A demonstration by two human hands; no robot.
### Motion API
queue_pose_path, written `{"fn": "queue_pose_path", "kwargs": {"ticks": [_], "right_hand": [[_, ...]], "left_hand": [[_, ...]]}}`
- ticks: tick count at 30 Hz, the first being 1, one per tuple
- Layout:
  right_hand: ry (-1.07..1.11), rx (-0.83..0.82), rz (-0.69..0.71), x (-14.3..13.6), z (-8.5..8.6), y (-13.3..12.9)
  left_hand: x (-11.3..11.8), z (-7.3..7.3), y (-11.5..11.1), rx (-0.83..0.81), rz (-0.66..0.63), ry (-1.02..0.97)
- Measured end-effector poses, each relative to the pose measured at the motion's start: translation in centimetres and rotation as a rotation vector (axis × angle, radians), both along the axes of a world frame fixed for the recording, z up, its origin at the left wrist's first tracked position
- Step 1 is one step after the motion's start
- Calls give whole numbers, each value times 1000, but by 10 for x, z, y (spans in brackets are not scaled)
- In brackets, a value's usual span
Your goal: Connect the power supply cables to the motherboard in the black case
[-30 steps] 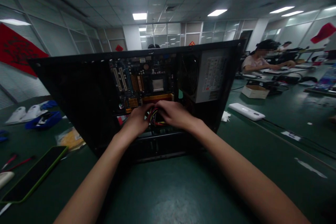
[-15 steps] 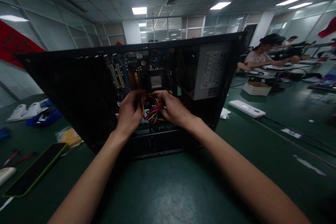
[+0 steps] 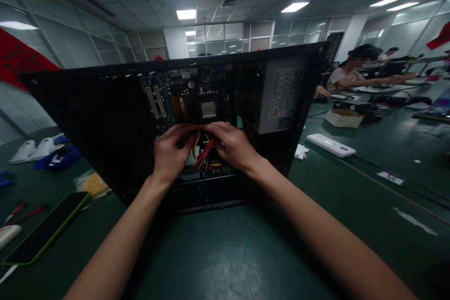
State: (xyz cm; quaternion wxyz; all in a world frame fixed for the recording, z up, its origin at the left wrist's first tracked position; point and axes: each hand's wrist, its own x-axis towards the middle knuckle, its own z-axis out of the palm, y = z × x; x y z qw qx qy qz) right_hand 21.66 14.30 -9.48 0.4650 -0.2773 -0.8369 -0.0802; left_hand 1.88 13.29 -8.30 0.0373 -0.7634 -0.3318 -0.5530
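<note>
An open black computer case (image 3: 87, 103) stands on the green table, its inside facing me. Within it are a circuit board with a silver chip (image 3: 208, 109) and, at the upper right, a power supply (image 3: 277, 98) beside a fan grille. My left hand (image 3: 174, 147) pinches the bundle of coloured wires (image 3: 204, 154) from the left, fingers closed. From the right, my right hand (image 3: 234, 145) is closed on the same bundle, its fingertips close to those of my left hand. Red, yellow and purple wires loop down between the hands. The fingertips are partly hidden among the wires.
A phone with a green edge (image 3: 47, 227), a bag with yellow contents (image 3: 93, 183) and a blue cap-like item (image 3: 58, 157) lie at left. At right are a white power bank (image 3: 330, 145), an open box (image 3: 343, 118) and a seated person (image 3: 346, 75).
My left hand's fingers have moved right, closer to my right hand. The wire loops between them have shifted and bunched together. The person at right has stretched an arm farther out.
</note>
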Motion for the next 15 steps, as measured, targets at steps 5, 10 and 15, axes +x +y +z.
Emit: {"fn": "queue_pose_path", "kwargs": {"ticks": [5, 10, 15], "right_hand": [[-11, 6, -11, 0, -1, 2], [-34, 20, -27, 1, 0, 0], [-134, 23, -144, 2, 4, -8]], "left_hand": [[0, 1, -2, -11, -45, 64], [0, 1, -2, 8, -37, 95], [-1, 0, -1, 23, -64, 110]]}}
